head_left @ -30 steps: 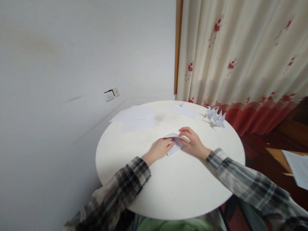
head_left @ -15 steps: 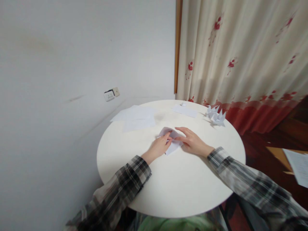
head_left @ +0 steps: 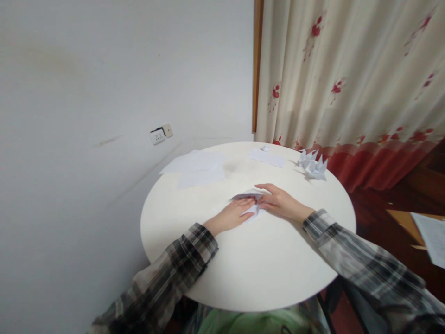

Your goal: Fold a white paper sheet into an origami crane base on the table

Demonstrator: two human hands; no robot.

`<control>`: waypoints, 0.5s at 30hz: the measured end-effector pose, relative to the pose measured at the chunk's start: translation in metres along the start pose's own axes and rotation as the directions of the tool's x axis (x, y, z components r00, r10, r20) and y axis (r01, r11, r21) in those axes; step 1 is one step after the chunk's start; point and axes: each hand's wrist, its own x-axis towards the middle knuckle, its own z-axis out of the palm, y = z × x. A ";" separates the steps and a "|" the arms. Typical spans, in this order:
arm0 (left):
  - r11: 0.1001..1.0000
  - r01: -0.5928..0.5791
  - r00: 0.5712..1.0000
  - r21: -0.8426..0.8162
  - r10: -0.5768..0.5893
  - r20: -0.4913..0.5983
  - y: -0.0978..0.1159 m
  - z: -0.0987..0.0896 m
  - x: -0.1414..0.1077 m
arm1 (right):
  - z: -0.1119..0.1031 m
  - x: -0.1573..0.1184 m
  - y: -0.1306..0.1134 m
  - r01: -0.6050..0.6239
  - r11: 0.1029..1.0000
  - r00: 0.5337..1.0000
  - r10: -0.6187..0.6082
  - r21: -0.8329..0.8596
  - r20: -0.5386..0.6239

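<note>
A partly folded piece of white paper (head_left: 255, 212) lies on the round white table, at its middle, between my two hands. My left hand (head_left: 229, 216) rests flat on the paper, fingers stretched out together and pressing it down, with the thumb a little apart on its near side. At the paper's right side, my right hand (head_left: 281, 203) holds the edge, thumb and fingertips close to my left fingertips. One finger of that hand stretches out past the paper's far edge. Part of the fold is hidden beneath my fingers.
Flat white sheets (head_left: 200, 169) lie at the table's back left. Another sheet (head_left: 267, 158) is at the back, a small folded paper piece (head_left: 265, 148) beside it. Several paper cranes (head_left: 314, 168) stand at the right rim. A wall is on the left, a curtain (head_left: 340, 93) behind.
My left hand has slid forward and right and flattened over the paper. The paper's raised far flap is now pressed lower. My right hand has shifted only slightly.
</note>
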 end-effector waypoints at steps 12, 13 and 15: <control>0.995 -0.081 0.996 0.061 0.078 0.043 0.012 0.006 0.000 | 0.006 0.006 -0.003 0.037 0.982 0.998 -0.045 -0.183 -0.035; 0.996 -0.076 0.995 0.041 0.073 0.063 0.012 0.005 0.001 | 0.006 0.006 -0.004 0.041 0.979 0.998 -0.049 -0.201 -0.038; 0.998 -0.058 0.992 -0.009 0.058 0.114 0.012 0.002 0.001 | 0.007 0.007 -0.006 0.044 0.973 0.997 -0.056 -0.224 -0.047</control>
